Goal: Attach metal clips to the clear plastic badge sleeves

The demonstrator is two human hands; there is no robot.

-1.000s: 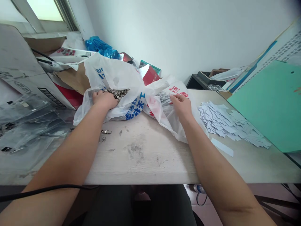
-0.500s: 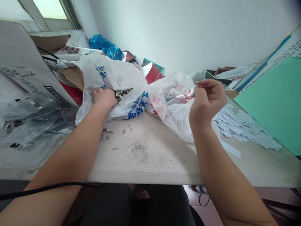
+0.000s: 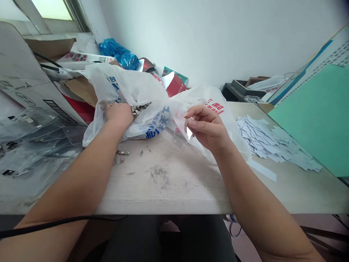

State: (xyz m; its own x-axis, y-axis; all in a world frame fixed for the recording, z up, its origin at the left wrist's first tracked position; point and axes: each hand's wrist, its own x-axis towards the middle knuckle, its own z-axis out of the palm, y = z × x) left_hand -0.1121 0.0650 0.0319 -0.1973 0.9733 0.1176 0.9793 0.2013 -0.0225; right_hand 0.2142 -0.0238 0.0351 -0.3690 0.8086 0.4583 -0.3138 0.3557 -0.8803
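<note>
Well, the pale wood-grain counter (image 3: 163, 189) is carrying most of the clutter, its top smudged with dark grime around the middle of the frame. A window (image 3: 51, 7) is glowing at the upper left above a cardboard box (image 3: 21, 62), and a blue plastic bag (image 3: 117, 52) is lying bunched against the white wall (image 3: 218, 36), near a red carton (image 3: 174, 85). Clear plastic packets (image 3: 32, 145) are spreading across the lower left, a small metal clip (image 3: 122, 152) is lying on the counter, and a pile of paper slips (image 3: 272, 143) is sitting at the right beside a leaning green board (image 3: 313, 116). A black cable (image 3: 65, 220) is running across the left forearm (image 3: 68, 189) at the bottom left. In the centre, a white plastic bag (image 3: 128, 87) is slumping open, with a mass of small metal parts (image 3: 140, 109) showing in its mouth. The left hand (image 3: 118, 116) is pressing into the bag just beside those parts, its fingertips hidden, so I cannot tell whether it has hold of anything. The right hand (image 3: 208, 129) is raised and curled above the counter, its thumb and fingers pinching a small piece of clear plastic (image 3: 189, 133).
</note>
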